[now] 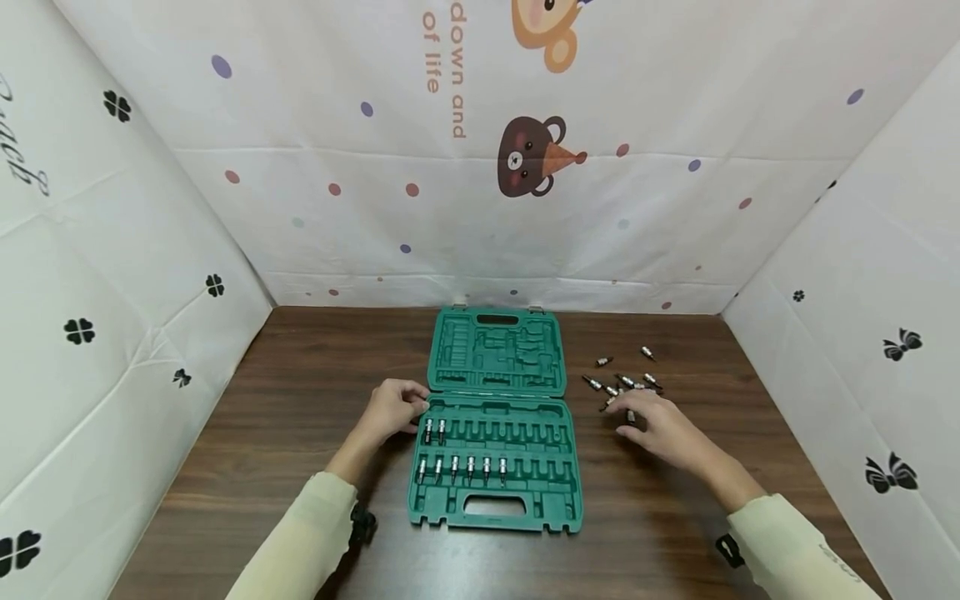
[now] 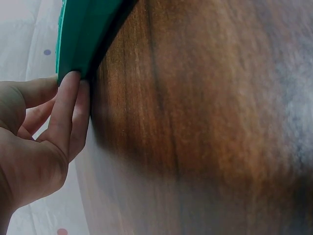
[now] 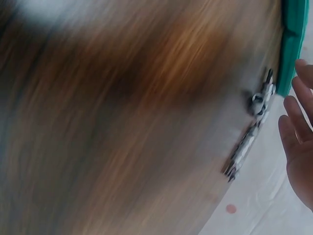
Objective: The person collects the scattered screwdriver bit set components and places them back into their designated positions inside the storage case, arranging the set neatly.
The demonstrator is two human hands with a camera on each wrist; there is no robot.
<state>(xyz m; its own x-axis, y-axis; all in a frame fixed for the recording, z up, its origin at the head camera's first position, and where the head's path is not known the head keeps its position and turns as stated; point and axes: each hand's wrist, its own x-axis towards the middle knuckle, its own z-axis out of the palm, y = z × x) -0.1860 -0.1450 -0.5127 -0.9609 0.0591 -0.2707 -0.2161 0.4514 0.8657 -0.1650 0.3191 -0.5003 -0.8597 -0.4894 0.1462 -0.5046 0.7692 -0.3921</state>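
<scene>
A green plastic tool case point(image 1: 495, 521) lies opened flat on the table, lid at the back. Two bit sockets point(image 1: 442, 431) sit in its upper row, and several more bit sockets point(image 1: 470, 468) stand in the lower row. At the case's left edge, near the hinge, my left hand point(image 1: 393, 408) pinches the rim; the left wrist view shows thumb and fingers at the green wall point(image 2: 88, 39). My right hand point(image 1: 663, 429) hovers over a loose pile of bit sockets point(image 1: 626, 382), fingers relaxed and apart, partly covering some. The right wrist view shows no socket in its fingers point(image 3: 298, 112).
Two bit sockets lie apart behind the pile, one point(image 1: 647, 353) farther right and one point(image 1: 603, 362) nearer the case. The dark wooden table point(image 1: 300, 367) is bounded by white printed cloth walls point(image 1: 360, 208) at the back and sides.
</scene>
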